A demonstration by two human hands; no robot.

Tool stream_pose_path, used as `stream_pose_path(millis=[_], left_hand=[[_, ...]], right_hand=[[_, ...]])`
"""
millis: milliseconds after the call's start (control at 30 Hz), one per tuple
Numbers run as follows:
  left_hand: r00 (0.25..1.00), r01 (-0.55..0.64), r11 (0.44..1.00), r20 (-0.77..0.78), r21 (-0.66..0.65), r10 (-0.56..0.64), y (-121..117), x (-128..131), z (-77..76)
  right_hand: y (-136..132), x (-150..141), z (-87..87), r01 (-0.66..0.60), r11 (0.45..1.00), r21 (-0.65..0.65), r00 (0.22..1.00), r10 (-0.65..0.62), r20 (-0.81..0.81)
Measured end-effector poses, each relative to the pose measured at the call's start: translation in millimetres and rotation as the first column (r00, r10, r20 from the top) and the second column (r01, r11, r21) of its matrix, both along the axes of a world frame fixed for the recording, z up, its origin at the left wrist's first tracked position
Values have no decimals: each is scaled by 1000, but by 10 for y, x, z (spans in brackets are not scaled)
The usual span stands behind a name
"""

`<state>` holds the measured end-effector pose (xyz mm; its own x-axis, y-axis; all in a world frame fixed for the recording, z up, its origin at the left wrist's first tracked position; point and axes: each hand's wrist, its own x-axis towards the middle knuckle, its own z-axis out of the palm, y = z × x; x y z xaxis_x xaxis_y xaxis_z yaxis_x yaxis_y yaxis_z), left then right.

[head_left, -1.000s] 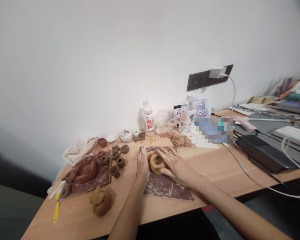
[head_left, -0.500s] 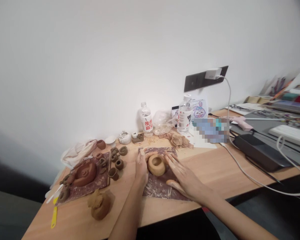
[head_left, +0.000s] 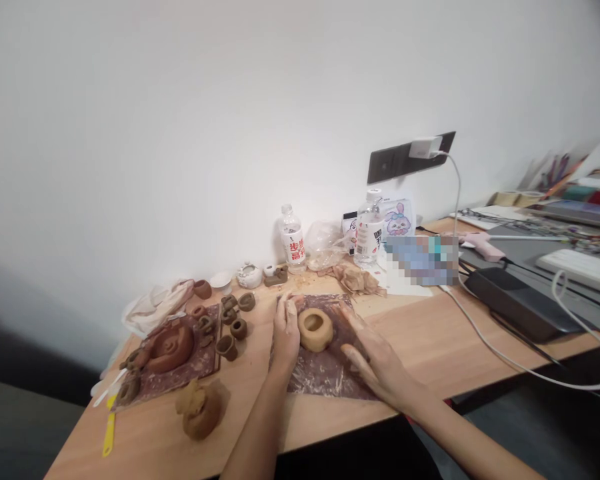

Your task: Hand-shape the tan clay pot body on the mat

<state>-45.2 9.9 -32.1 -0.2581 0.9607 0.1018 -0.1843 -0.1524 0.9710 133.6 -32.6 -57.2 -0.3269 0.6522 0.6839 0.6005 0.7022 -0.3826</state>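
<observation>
From the head camera: a person's left hand (head_left: 286, 331), loosely curled and clasping nothing, rests just beside 1 squat, round, tan clay pot (head_left: 314, 329) with a hollow already pressed into its top. The right hand (head_left: 380, 367) lies open on the same clay-smeared brown cloth mat (head_left: 325, 381), fingertips near the pot but not gripping it. The pot sits mid-mat on a pale wooden table (head_left: 430, 340); its wall is formed, its rim uneven. To the left, 5 small brown clay rings and cups (head_left: 239, 328) stand clustered beside a 2nd clay-smeared brown mat (head_left: 203, 363), which bears 1 large coiled brown clay disc (head_left: 170, 348). Nearer the table edge lie 1 rough, unshaped tan clay lump (head_left: 200, 410) and 1 yellow plastic spatula (head_left: 109, 427). Behind stand 2 clear plastic water bottles (head_left: 293, 239).
</observation>
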Motion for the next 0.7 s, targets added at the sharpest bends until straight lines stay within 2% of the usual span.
stream_pose_path(millis=[100, 167, 267, 400, 533, 600, 700], left_hand=[[963, -64, 983, -248, 173, 106, -91, -11, 55], [928, -32, 963, -350, 267, 128, -158, -17, 82], [915, 29, 946, -390, 323, 105, -230, -25, 87], [905, 149, 908, -424, 391, 34, -263, -35, 77], [822, 284, 854, -569, 436, 18, -270, -35, 90], [810, 295, 848, -587, 440, 23, -281, -22, 97], [875, 216, 890, -484, 401, 6, -294, 10, 101]], right_hand=[[-76, -56, -64, 119, 992, -36, 990, -121, -68], [-135, -112, -94, 130, 991, -2, 990, -130, -59], [-197, -191, -104, 90, 994, 55, 995, -88, -34], [-220, -229, -106, 65, 997, 40, 998, -64, -30], [-164, -156, -142, 84, 996, -10, 992, -85, -95], [-43, -54, -95, 33, 999, -41, 994, -37, -104], [293, 148, 162, -185, 977, -105, 983, 184, -10]])
